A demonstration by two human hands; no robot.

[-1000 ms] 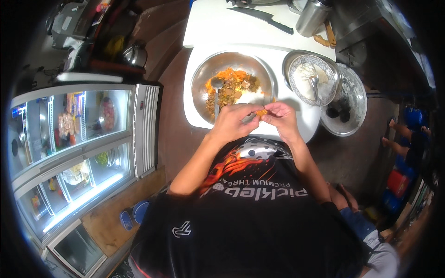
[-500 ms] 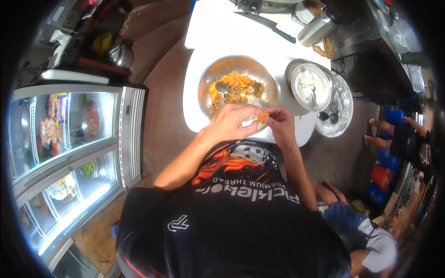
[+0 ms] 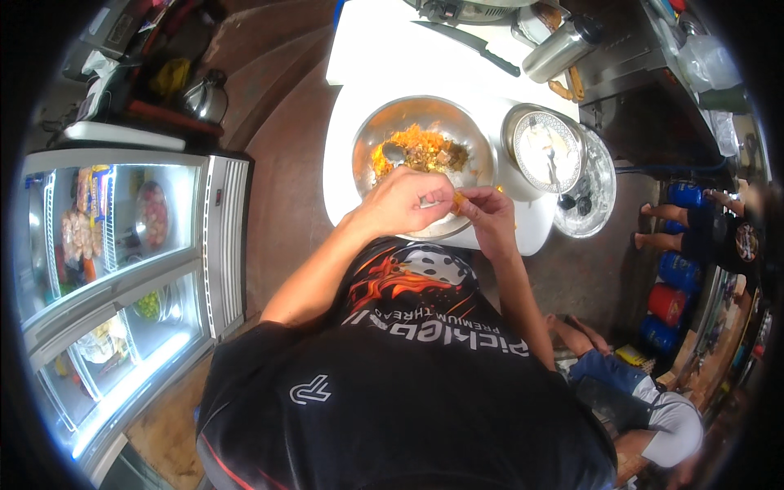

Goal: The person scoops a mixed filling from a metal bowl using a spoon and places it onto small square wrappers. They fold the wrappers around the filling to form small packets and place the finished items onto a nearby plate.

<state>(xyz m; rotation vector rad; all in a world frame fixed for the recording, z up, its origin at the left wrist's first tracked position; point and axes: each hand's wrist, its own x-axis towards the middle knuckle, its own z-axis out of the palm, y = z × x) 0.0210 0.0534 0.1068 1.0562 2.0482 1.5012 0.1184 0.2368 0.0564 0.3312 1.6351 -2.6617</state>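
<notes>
A wide steel mixing bowl (image 3: 365, 131) stands on the white table, holding orange shreds (image 3: 419, 137), brown chopped bits and some pale stuff. The round end of a metal spoon (image 3: 394, 153) rests among them. Over the bowl's near rim, my left hand (image 3: 406, 202) is closed, thumb against curled fingers. My right hand (image 3: 492, 215) faces it in a pinch. Between their fingertips is a small orange piece (image 3: 459, 201), possibly a wrapper; its kind is too small to tell. A little more orange shows by the right fingers.
A patterned plate (image 3: 531, 170) with a fork on it sits over a metal bowl, beside a large round tray (image 3: 603, 192). Farther back lie a large knife (image 3: 469, 47) and a steel tumbler (image 3: 559, 51). A lit glass-door fridge (image 3: 114, 245) stands left. Two people are at the right.
My left hand has curled more tightly and shifted slightly left. The orange piece shows less between my fingers. The whole view has moved a little.
</notes>
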